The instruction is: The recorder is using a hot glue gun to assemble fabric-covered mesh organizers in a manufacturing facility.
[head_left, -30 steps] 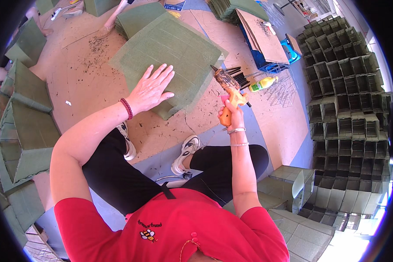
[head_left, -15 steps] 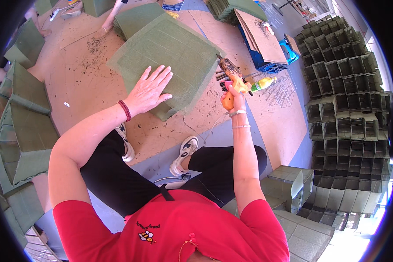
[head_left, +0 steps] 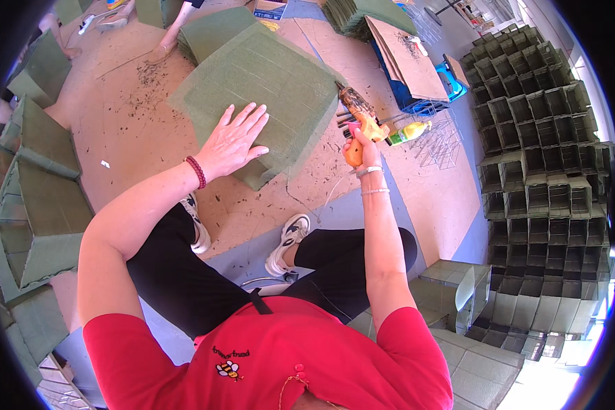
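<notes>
A green mesh-covered box (head_left: pixel 280 89) stands in front of me, its large flat panel facing up. My left hand (head_left: pixel 234 141) lies flat on that panel near its close edge, fingers spread. In my right hand (head_left: pixel 365 152) is an orange hot glue gun (head_left: pixel 363 130) with a dark, grimy front end. Its nozzle is at the right edge of the panel; whether it touches the mesh I cannot tell. My fingers wrap the handle, and a thin cord runs down from it.
A yellow-green bottle (head_left: pixel 408 132) and wire grids (head_left: pixel 436 145) lie right of the glue gun. Cardboard sheets (head_left: pixel 410 61) top a blue crate. Stacked mesh boxes (head_left: pixel 533 123) fill the right side; more mesh boxes (head_left: pixel 41 198) stand left. Another person's hand (head_left: pixel 158 53) shows at the far left.
My right hand and the glue gun have shifted slightly left along the panel's right edge. My left hand has stayed in place on the mesh.
</notes>
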The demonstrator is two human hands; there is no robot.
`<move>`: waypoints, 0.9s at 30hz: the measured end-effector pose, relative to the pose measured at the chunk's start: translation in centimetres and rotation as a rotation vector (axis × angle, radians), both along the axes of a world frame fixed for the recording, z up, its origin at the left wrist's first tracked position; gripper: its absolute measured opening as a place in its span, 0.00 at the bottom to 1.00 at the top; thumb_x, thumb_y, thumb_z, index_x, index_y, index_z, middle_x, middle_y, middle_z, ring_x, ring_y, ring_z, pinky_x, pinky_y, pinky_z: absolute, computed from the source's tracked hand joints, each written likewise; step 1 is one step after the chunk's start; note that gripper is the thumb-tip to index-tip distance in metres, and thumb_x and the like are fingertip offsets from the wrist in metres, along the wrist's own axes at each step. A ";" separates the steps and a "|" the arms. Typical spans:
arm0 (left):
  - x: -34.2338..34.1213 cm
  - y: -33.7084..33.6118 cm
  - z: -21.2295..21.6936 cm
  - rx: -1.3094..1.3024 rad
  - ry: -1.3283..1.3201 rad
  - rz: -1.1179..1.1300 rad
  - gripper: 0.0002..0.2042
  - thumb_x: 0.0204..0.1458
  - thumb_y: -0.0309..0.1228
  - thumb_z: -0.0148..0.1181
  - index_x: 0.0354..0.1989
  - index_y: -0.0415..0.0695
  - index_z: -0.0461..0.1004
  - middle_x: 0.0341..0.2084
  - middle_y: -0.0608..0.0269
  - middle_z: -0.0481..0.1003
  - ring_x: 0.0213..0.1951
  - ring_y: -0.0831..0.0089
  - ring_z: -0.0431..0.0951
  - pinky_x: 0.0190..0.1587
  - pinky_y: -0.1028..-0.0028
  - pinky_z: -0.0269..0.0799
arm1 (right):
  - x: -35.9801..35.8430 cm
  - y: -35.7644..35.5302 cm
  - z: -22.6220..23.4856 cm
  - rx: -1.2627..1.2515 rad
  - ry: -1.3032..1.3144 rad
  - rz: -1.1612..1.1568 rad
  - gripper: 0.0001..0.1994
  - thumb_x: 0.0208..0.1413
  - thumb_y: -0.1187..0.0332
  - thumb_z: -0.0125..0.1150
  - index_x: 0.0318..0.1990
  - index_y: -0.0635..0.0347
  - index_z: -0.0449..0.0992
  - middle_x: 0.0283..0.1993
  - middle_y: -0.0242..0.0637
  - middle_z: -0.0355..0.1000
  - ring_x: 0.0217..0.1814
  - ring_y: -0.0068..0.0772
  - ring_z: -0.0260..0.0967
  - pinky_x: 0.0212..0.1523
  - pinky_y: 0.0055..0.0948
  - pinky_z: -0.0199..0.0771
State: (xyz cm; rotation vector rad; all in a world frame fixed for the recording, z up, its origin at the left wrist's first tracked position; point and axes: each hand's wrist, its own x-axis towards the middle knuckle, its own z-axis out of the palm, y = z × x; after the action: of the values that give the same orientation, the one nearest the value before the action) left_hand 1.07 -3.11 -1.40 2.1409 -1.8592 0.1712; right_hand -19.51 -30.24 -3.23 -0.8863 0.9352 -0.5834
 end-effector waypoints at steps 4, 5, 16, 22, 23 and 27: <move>-0.1 0.1 -0.1 0.000 -0.014 0.006 0.32 0.54 0.46 0.47 0.61 0.38 0.52 0.63 0.57 0.50 0.65 0.63 0.47 0.65 0.56 0.39 | -1.6 3.0 0.7 -0.059 0.046 0.037 0.09 0.51 0.68 0.59 0.35 0.62 0.68 0.21 0.38 0.67 0.17 0.32 0.66 0.18 0.30 0.70; -0.1 0.1 -0.1 -0.002 -0.015 0.006 0.32 0.54 0.46 0.47 0.61 0.38 0.52 0.63 0.57 0.50 0.65 0.63 0.47 0.65 0.56 0.39 | -2.2 3.9 0.8 -0.056 0.049 0.033 0.09 0.51 0.69 0.58 0.36 0.62 0.68 0.21 0.38 0.67 0.17 0.31 0.66 0.18 0.29 0.70; -0.3 0.2 0.3 -0.006 -0.010 0.009 0.31 0.54 0.45 0.47 0.61 0.38 0.51 0.63 0.57 0.50 0.65 0.63 0.47 0.65 0.56 0.39 | -5.9 8.0 0.5 0.030 0.034 0.096 0.10 0.52 0.68 0.58 0.40 0.59 0.66 0.21 0.37 0.67 0.18 0.31 0.67 0.18 0.30 0.70; -0.4 0.1 0.3 0.004 -0.013 0.011 0.31 0.54 0.46 0.47 0.61 0.38 0.51 0.63 0.57 0.50 0.65 0.63 0.47 0.65 0.55 0.39 | -2.9 4.9 0.3 0.001 -0.016 0.045 0.09 0.51 0.69 0.58 0.38 0.60 0.66 0.22 0.38 0.67 0.18 0.32 0.66 0.19 0.30 0.70; -0.4 0.1 0.3 0.004 -0.016 0.010 0.31 0.54 0.46 0.47 0.61 0.38 0.51 0.63 0.57 0.50 0.65 0.63 0.47 0.65 0.55 0.39 | -2.6 4.2 0.1 0.025 -0.009 0.022 0.09 0.51 0.69 0.58 0.37 0.60 0.67 0.22 0.38 0.67 0.18 0.32 0.66 0.19 0.31 0.70; -0.4 0.0 0.3 0.014 -0.015 0.016 0.31 0.54 0.46 0.46 0.62 0.38 0.51 0.63 0.57 0.50 0.65 0.63 0.47 0.65 0.55 0.39 | -1.6 2.6 -0.1 0.038 -0.017 -0.014 0.08 0.51 0.69 0.58 0.35 0.61 0.68 0.22 0.39 0.66 0.18 0.33 0.66 0.19 0.30 0.70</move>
State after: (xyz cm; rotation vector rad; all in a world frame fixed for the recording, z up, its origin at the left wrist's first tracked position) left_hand 0.65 -3.07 -1.12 2.1702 -1.8571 0.1798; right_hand -21.08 -27.69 -3.34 -0.8401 0.9345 -0.5829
